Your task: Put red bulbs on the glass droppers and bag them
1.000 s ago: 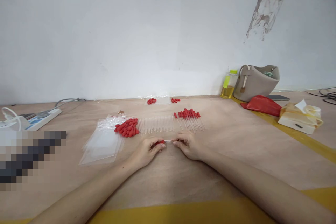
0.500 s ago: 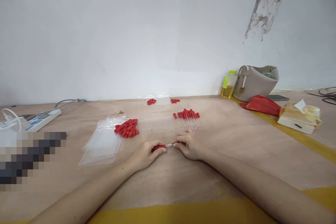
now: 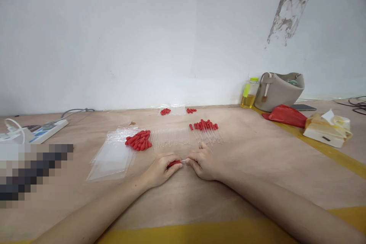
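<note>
Between thumb and fingers, my left hand pinches a red rubber dropper bulb. A clear glass dropper tube runs from the bulb's mouth into the closed fingers of my right hand; most of the tube is hidden by those fingers. Just beyond my hands lies a row of clear dropper tubes. Left of that row is a pile of loose red bulbs. To its right lie several droppers with red bulbs on their tubes.
Clear zip bags lie at the left, near a power strip. Small red pieces sit by the wall. At right are a bottle, a grey bag, a red pouch and a tissue pack.
My right hand has moved slightly left and nearer to me, closer to my left hand. Less of the glass tube shows between them. The left hand keeps its pinch on the bulb.
</note>
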Demonstrator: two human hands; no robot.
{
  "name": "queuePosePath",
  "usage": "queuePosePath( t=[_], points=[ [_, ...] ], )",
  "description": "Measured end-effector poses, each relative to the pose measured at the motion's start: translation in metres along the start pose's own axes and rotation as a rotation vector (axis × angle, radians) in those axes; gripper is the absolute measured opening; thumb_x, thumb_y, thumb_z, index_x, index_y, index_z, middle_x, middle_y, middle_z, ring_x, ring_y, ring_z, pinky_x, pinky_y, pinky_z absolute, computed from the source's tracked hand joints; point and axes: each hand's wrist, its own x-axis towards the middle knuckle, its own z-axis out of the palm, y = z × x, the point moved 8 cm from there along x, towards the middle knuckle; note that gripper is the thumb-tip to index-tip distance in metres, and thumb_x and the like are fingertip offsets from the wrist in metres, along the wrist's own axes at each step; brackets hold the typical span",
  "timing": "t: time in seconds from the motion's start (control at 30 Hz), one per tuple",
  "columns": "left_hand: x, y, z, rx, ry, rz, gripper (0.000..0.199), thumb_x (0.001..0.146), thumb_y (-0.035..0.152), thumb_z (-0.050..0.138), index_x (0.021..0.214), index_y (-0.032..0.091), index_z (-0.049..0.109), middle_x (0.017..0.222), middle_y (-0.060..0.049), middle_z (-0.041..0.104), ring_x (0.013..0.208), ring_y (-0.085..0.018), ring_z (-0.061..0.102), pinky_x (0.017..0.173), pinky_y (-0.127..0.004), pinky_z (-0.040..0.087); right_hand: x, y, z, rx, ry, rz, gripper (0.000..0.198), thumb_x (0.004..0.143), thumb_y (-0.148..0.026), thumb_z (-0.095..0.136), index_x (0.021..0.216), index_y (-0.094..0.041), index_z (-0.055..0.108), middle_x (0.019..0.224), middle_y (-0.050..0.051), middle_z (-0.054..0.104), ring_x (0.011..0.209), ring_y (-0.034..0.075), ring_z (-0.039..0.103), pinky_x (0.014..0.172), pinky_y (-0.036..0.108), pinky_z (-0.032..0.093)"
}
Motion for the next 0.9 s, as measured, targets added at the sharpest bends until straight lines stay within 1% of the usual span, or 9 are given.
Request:
queuePosePath(
  t=[0.13, 0.33, 0.47, 0.53, 0.57, 0.63, 0.7, 0.83, 0.9],
  points=[
    [0.000, 0.001, 0.001, 0.006, -0.006, 0.009, 0.024, 0.087, 0.030, 0.041, 0.081, 0.015, 0.059, 0.071, -0.001, 0.057, 0.065, -0.013, 0.052, 0.061, -0.022, 0.040, 0.000, 0.001, 0.006, 0.037, -0.026, 0.028, 0.024, 0.083, -0.018, 0.040, 0.065, -0.017, 0.056, 0.064, 0.000, 0.064, 0.053, 0.010, 0.046, 0.067, 0.030, 0.026],
    [0.002, 0.004, 0.000, 0.063, 0.001, 0.061, 0.022, 0.087, 0.027, 0.041, 0.083, 0.016, 0.059, 0.073, -0.002, 0.058, 0.067, -0.014, 0.052, 0.063, -0.024, 0.040, 0.000, 0.005, 0.014, 0.120, -0.001, 0.030, 0.026, 0.085, -0.020, 0.038, 0.068, -0.017, 0.057, 0.065, -0.001, 0.063, 0.058, 0.010, 0.051, 0.068, 0.028, 0.030],
    [0.003, 0.007, -0.013, 0.084, 0.065, 0.089, 0.019, 0.086, 0.027, 0.044, 0.087, 0.018, 0.060, 0.080, -0.003, 0.060, 0.074, -0.015, 0.055, 0.069, -0.026, 0.042, -0.001, -0.003, 0.003, 0.133, 0.021, -0.027, 0.026, 0.087, -0.021, 0.035, 0.075, -0.017, 0.058, 0.075, 0.003, 0.063, 0.071, 0.013, 0.053, 0.069, 0.027, 0.034],
    [0.002, 0.003, -0.021, 0.061, 0.113, 0.070, 0.017, 0.084, 0.028, 0.049, 0.095, 0.020, 0.059, 0.089, -0.003, 0.060, 0.082, -0.016, 0.055, 0.073, -0.028, 0.043, -0.002, -0.007, -0.005, 0.118, 0.029, -0.050, 0.022, 0.085, -0.021, 0.038, 0.080, -0.018, 0.060, 0.081, 0.004, 0.062, 0.077, 0.014, 0.053, 0.071, 0.027, 0.035],
    [0.000, -0.001, -0.025, 0.051, 0.142, 0.043, 0.022, 0.081, 0.029, 0.052, 0.102, 0.021, 0.056, 0.094, -0.004, 0.059, 0.085, -0.017, 0.055, 0.075, -0.029, 0.043, -0.002, -0.006, -0.009, 0.105, 0.038, -0.041, 0.021, 0.084, -0.021, 0.041, 0.080, -0.018, 0.061, 0.081, 0.004, 0.061, 0.078, 0.014, 0.053, 0.071, 0.027, 0.035],
    [-0.003, -0.012, -0.030, 0.043, 0.204, -0.031, 0.038, 0.077, 0.030, 0.057, 0.114, 0.023, 0.048, 0.100, -0.004, 0.057, 0.088, -0.018, 0.054, 0.076, -0.031, 0.043, -0.002, 0.005, -0.016, 0.101, 0.074, 0.037, 0.019, 0.081, -0.020, 0.044, 0.078, -0.017, 0.062, 0.079, 0.005, 0.061, 0.075, 0.015, 0.053, 0.070, 0.027, 0.037],
    [-0.005, -0.022, -0.031, 0.043, 0.233, -0.093, 0.043, 0.076, 0.029, 0.058, 0.116, 0.022, 0.044, 0.100, -0.005, 0.057, 0.085, -0.018, 0.054, 0.073, -0.032, 0.044, 0.000, 0.029, -0.022, 0.153, 0.112, 0.178, 0.020, 0.079, -0.018, 0.044, 0.074, -0.016, 0.063, 0.075, 0.005, 0.061, 0.069, 0.014, 0.054, 0.065, 0.024, 0.038],
    [-0.003, -0.023, -0.021, 0.013, 0.142, -0.064, 0.019, 0.080, 0.025, 0.051, 0.098, 0.020, 0.055, 0.097, -0.004, 0.057, 0.077, -0.015, 0.054, 0.068, -0.028, 0.045, 0.003, 0.094, -0.031, 0.228, 0.164, 0.540, 0.022, 0.074, -0.021, 0.045, 0.060, -0.015, 0.060, 0.059, 0.002, 0.060, 0.057, 0.012, 0.054, 0.054, 0.021, 0.037],
    [-0.002, -0.018, -0.018, -0.005, 0.110, -0.035, 0.014, 0.081, 0.022, 0.048, 0.092, 0.019, 0.058, 0.096, -0.003, 0.057, 0.079, -0.015, 0.054, 0.070, -0.027, 0.044, 0.007, 0.117, -0.033, 0.175, 0.128, 0.662, 0.025, 0.073, -0.023, 0.045, 0.051, -0.016, 0.055, 0.050, 0.001, 0.056, 0.052, 0.012, 0.053, 0.051, 0.020, 0.036]
  ],
)
